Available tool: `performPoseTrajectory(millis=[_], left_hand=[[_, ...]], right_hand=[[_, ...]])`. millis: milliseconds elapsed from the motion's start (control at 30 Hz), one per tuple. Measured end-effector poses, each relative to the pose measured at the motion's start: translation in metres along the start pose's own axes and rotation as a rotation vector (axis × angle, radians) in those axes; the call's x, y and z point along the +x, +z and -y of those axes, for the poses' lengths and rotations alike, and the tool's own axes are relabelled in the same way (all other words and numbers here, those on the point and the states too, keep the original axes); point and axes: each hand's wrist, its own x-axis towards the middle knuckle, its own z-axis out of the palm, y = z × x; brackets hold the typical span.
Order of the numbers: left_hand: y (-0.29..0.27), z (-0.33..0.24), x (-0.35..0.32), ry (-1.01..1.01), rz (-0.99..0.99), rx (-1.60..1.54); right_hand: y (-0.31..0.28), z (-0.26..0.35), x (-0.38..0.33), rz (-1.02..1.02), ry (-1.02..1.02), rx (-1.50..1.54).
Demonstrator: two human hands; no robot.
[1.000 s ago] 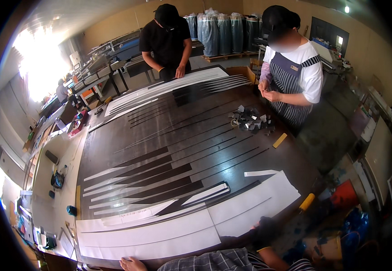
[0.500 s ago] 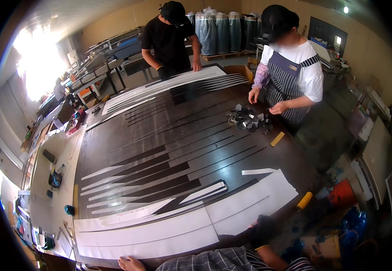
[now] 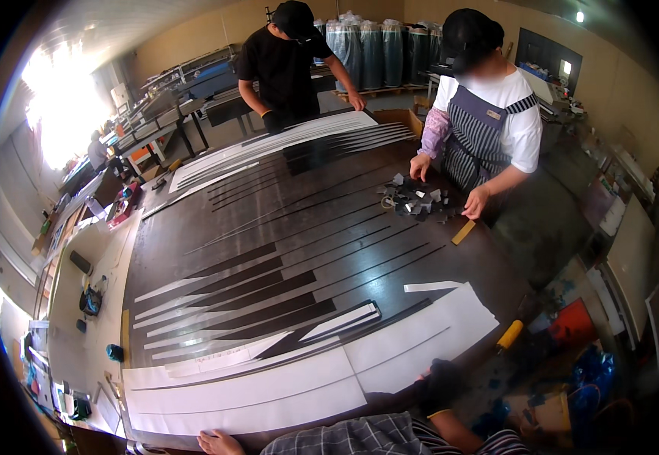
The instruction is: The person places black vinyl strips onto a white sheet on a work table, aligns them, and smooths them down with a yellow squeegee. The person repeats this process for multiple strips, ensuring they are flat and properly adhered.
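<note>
My left hand is bare and lies flat on the near edge of the long dark table, just below a large white sheet. My right hand wears a black glove and rests at the near edge of a second white sheet; its fingers are too dark to make out. Narrow white and black strips fan out across the table. A short dark-edged white strip lies between the sheets and the fan.
A person in a striped apron stands at the right, hands by a pile of small scraps. A person in black leans over long strips at the far end. A yellow-handled tool sits at the right edge. A cluttered bench runs along the left.
The person in the apron lowered both hands to the scrap pile. The person in black reached one hand out to the far strips. My own hands have hardly moved.
</note>
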Motion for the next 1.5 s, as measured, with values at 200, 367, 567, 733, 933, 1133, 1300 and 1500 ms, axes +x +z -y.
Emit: performPoseTrajectory(millis=[200,367,567,733,933,1133,1300,1500], left_hand=[[0.013,0.000,0.000,0.029,-0.056,-0.030],[0.004,-0.017,0.008,0.042,-0.069,-0.064],[0.048,-0.005,0.001,0.146,-0.075,0.016],[0.044,0.012,-0.002,0.097,-0.020,0.098],[0.043,0.015,-0.009,0.119,-0.075,0.113],[0.029,0.009,-0.009,0.176,-0.138,0.125],[0.032,0.012,-0.007,-0.005,-0.065,-0.031],[-0.009,-0.029,0.004,-0.417,0.230,-0.339]], right_hand=[[0.009,-0.010,-0.006,-0.085,-0.050,-0.027],[0.015,-0.022,-0.015,-0.048,-0.041,-0.041],[0.021,-0.029,-0.017,-0.087,-0.092,-0.031],[0.029,-0.026,-0.018,-0.136,-0.117,-0.021],[0.036,-0.037,-0.024,-0.063,-0.072,0.019],[0.034,-0.034,-0.023,-0.103,-0.074,0.011],[0.031,-0.024,-0.019,-0.092,-0.037,-0.018],[0.023,-0.024,-0.020,-0.066,-0.014,-0.083]])
